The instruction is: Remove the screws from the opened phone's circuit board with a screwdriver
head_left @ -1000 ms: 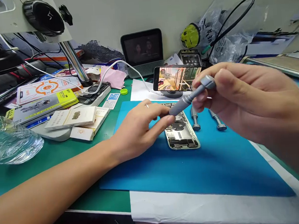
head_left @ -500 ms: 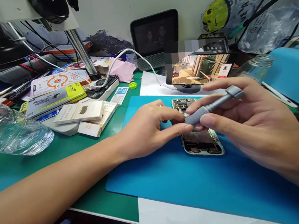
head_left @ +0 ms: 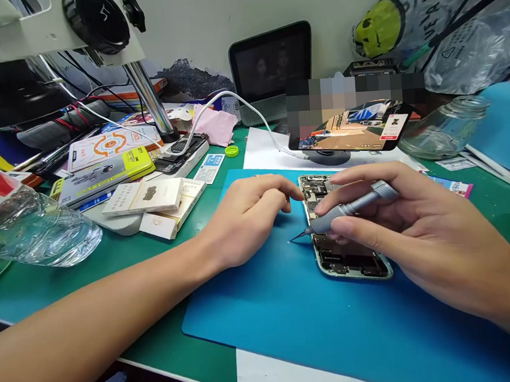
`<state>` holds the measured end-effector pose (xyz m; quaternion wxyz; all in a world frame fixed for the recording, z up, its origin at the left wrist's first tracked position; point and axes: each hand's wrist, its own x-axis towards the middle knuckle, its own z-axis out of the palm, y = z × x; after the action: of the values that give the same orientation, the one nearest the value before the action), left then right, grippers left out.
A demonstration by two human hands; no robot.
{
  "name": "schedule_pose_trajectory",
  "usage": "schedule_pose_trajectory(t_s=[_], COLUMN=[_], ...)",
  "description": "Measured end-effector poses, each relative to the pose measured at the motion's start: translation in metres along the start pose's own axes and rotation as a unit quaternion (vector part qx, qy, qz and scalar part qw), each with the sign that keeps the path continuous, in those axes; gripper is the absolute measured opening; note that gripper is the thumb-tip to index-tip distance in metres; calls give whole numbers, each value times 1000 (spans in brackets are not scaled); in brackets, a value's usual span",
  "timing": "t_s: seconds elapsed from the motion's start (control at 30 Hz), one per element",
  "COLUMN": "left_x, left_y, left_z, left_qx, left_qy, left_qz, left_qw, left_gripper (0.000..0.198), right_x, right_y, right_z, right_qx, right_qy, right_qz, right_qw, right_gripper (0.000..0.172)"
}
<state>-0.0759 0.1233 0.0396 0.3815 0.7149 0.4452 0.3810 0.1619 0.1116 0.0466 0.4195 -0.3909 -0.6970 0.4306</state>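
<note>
A grey precision screwdriver (head_left: pixel 340 213) is held in my right hand (head_left: pixel 421 221), between thumb and fingers. It is tilted, and its thin tip points down left to the blue mat (head_left: pixel 253 295), at a tiny bright speck (head_left: pixel 288 242), perhaps a screw. Beneath that hand lies an opened phone (head_left: pixel 355 272), inner parts facing up, its middle partly covered by my fingers. My left hand (head_left: pixel 252 217) rests on the mat to the phone's left. Its index finger reaches to the phone's left edge, the other fingers are curled, and I see nothing held in it.
Behind the mat, a second phone (head_left: pixel 350 133) shows a bright video. A glass jar (head_left: pixel 447 127) stands at right. Cigarette packs (head_left: pixel 145 196), a battery box (head_left: pixel 107 177) and a plastic bottle (head_left: pixel 45 227) lie at left, below a microscope stand (head_left: pixel 148 99).
My left fingers have come away from the screwdriver's front end and moved to the phone's edge. The screwdriver's tip has come into sight, lowered to the mat left of the phone. The view shifted slightly.
</note>
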Motion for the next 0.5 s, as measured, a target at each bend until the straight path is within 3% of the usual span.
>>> schedule_pose_trajectory(t_s=[0.17, 0.33, 0.5], left_x=[-2, 0, 7], left_y=[-1, 10, 23], left_z=[2, 8, 24], left_qx=[17, 77, 102], left_qy=[0, 20, 89], left_qz=[15, 78, 151], left_qw=[1000, 994, 979], left_gripper=[31, 33, 40], right_x=[-2, 6, 2], right_y=[-4, -7, -1], right_z=[-1, -13, -20], right_qx=[-1, -1, 11], right_qy=[39, 97, 179], right_qz=[3, -33, -57], right_qw=[999, 995, 982], right_gripper=[41, 41, 43])
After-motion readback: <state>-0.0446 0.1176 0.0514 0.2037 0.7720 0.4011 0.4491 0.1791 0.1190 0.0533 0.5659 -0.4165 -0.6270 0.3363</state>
